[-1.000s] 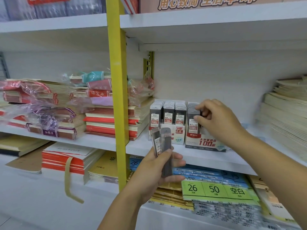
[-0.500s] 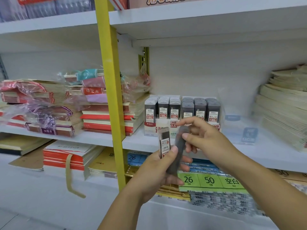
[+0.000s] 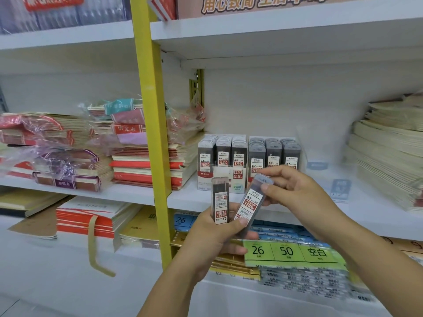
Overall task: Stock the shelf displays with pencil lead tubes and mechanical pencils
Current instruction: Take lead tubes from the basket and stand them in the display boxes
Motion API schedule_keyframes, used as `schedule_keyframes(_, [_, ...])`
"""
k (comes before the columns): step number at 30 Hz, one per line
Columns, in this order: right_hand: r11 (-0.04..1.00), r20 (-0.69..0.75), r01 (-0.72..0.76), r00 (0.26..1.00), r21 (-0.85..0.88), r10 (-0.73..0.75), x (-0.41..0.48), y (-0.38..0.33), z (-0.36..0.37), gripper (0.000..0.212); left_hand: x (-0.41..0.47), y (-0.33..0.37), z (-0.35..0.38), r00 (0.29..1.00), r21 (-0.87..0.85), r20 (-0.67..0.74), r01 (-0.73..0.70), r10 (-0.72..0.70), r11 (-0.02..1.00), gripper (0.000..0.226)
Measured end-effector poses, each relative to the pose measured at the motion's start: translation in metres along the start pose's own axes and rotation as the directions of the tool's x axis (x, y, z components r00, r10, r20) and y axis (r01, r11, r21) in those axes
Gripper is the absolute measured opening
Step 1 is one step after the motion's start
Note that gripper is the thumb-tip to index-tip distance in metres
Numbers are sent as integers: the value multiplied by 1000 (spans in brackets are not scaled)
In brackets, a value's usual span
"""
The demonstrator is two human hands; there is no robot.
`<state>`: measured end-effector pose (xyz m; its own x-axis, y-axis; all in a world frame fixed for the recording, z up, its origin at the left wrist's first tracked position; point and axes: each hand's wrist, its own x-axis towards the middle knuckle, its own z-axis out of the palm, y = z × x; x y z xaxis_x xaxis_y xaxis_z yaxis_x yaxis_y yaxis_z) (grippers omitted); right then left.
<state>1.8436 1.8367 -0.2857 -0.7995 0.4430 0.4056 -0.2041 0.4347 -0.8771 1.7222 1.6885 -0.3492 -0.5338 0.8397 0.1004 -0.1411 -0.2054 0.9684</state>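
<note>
Pencil lead tubes, two of them, are held just in front of the middle shelf [image 3: 183, 197], below the spot for which they are meant. Farthest left, wrapped notebook stacks [image 3: 137, 161] are piled beyond the yellow upright [image 3: 153, 133]; they would be disturbed only by an elbow swung wide. Next, the left hand [image 3: 215, 239] is curled round the lower ends of both tubes. The upright tube [image 3: 219, 200] is gripped with its label upside down, so it would be displayed inverted if slotted as it stands. Its label reads 0.7, yet the 0.5 display box [image 3: 223, 156] stands nearer to it than the 0.7 display box [image 3: 273, 156], and a misfile could be made by a careless reach. The tilted tube [image 3: 249, 203] is shared between hands: its foot is pressed under the left thumb [image 3: 242, 221], while its capped top is pinched by the right hand [image 3: 297, 193]. Were it pulled before the thumb is eased, the upright tube could be dragged loose and dropped. A pull on the cap alone might also, it is judged, draw the cap off and let leads be spilled. The 0.7 rows look nearly full, so neighbouring tubes could be tipped by a forced insertion. Farthest right, pale paper stacks [image 3: 389, 161] lie well apart from the work.
</note>
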Motion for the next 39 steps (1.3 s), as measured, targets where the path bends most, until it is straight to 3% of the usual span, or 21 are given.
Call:
schedule_keyframes(3, [992,1,60,998,-107,-60,-1,-3,3,20,2,0,-1,1000,-16,21,-1,2,1000,24])
schedule_keyframes(5, [975,-81,155,982,-159,-169,0,-9,2,26,2,1,-1,999,-48,41,-8,10,999,28])
schedule_keyframes(9, [892,-365,360,819,-275,-443,11,-30,-13,30,4,2,-8,999,-76,43,-29,32,997,24])
schedule_keyframes(12, [773,-280,358,784,-524,-553,25,-37,-18,26,5,3,-13,998,-63,-4,-59,59,996,20])
schedule_keyframes(15, [678,-150,246,870,-693,-470,40,-36,-19,17,6,4,-18,994,-53,-80,-84,79,995,13])
schedule_keyframes(19, [805,-176,109,950,-584,-256,61,-31,-20,18,5,8,-21,986,40,-108,-121,124,992,4])
schedule_keyframes(23, [627,-138,69,952,-776,-275,67,-18,-16,19,5,8,-22,984,167,-82,-146,161,975,10])
schedule_keyframes(27, [566,-185,46,921,-823,-344,52,-11,-5,39,3,7,-23,989,199,-31,-137,146,970,8])
schedule_keyframes(29, [603,-163,147,888,-784,-429,35,-8,5,38,2,7,-22,992,228,-5,-120,124,966,11])
schedule_keyframes(32, [825,-52,261,943,-501,-330,10,-4,26,33,0,8,-17,994,265,48,-104,94,959,16])
schedule_keyframes(35, [909,41,214,976,-357,-214,4,1,32,35,-3,8,-12,995,299,80,-82,61,951,17])
schedule_keyframes(37, [954,-14,143,988,-265,-152,3,1,25,33,-5,9,-9,997,277,70,-60,42,959,22])
schedule_keyframes(39, [982,-54,57,996,-182,-68,1,0,14,27,-5,10,-8,999,150,12,-54,53,987,26])
